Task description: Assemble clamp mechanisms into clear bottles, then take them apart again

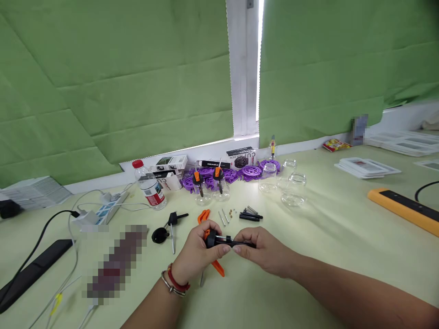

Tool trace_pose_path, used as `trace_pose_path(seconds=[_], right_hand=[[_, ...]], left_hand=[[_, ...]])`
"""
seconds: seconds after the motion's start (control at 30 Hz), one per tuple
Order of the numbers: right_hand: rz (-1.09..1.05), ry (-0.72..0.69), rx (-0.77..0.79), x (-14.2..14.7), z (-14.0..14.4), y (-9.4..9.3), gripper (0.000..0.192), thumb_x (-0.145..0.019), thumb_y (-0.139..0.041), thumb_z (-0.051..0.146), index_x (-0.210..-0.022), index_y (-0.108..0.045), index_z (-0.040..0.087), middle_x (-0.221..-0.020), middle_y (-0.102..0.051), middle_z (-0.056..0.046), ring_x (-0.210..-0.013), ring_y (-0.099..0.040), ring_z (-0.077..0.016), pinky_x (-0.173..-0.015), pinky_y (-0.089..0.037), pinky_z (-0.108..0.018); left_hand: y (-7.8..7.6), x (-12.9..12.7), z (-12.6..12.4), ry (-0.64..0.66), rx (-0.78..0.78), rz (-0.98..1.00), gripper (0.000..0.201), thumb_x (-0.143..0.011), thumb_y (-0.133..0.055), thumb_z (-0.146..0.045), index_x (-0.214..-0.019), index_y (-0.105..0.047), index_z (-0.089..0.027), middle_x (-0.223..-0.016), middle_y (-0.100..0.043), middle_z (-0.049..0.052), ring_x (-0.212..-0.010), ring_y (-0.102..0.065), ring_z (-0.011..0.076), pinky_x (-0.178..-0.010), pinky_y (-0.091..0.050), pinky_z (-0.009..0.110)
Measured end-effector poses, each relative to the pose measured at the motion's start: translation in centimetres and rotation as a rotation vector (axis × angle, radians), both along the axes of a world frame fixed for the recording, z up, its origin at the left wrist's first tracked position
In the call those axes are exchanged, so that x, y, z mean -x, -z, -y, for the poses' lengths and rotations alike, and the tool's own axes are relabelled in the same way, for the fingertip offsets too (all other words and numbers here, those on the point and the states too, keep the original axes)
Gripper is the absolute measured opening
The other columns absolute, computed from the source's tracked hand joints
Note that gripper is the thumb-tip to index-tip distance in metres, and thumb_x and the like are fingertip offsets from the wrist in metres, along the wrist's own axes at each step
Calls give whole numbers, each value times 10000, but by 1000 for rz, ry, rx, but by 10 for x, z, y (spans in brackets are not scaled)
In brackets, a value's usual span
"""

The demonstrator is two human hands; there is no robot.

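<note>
Forearms, hands part-cover tabletop — beyond: spring, jars, perhaps nuts.

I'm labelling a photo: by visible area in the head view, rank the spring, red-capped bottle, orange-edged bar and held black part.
1. Orange-edged bar, cut off at right
2. Red-capped bottle
3. Held black part, partly covered
4. Spring

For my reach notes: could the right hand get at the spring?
Probably yes: only low black rods lie between the right hand and the spring, though that hand grips a black piece.
</note>
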State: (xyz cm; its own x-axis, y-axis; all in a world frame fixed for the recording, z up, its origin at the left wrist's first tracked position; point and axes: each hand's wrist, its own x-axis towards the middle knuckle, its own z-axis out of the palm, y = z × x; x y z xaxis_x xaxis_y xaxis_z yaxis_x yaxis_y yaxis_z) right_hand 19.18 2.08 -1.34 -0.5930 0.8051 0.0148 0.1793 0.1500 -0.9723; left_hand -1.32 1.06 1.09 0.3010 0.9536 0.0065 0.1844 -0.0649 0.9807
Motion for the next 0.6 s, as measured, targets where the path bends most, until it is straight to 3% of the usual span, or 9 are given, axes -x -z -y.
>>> trace_pose_path(seconds=[0.17, 0.33, 0.47, 0.6], right_hand=[[69, -37, -71, -3, 0, -2, 309, -866, -478, 429, -736, -579, 167, -629, -447, 28, -565, -373, -102, -522, -311, -220], [20, -108, -142, 2, 5, -6, 267, -910, -412, 332, -831, -619, 182, -841, -647, -26, -769, -581, -166, -720, -440, -275], [51, -131, -164, 4, 3, -4, 271, -914, -402, 305, -805, -616, 179, -842, -676, -36, -773, -610, -175, -717, -460, -289], [50, -120, -168, 6, 0, 5, 251, -914, -400, 295, -810, -596, 176, -861, -690, -44, -780, -615, -181, -714, -459, -296]], left_hand=[[5, -9, 2, -23, 180, 234, 337, -623, -761, -312, -750, -480, -174, -829, -569, 11, -627, -598, 134, -515, -494, 260], [17, -22, 6, -50, 251, 311, 337, -630, -763, -281, -808, -503, -163, -702, -595, -1, -543, -601, 135, -517, -506, 286], [25, -28, 7, -58, 275, 357, 372, -622, -774, -277, -874, -530, -151, -692, -614, 5, -521, -589, 124, -520, -498, 281], [27, -30, 6, -120, 266, 367, 337, -604, -786, -294, -749, -518, -151, -535, -574, -22, -477, -530, 97, -474, -450, 231]])
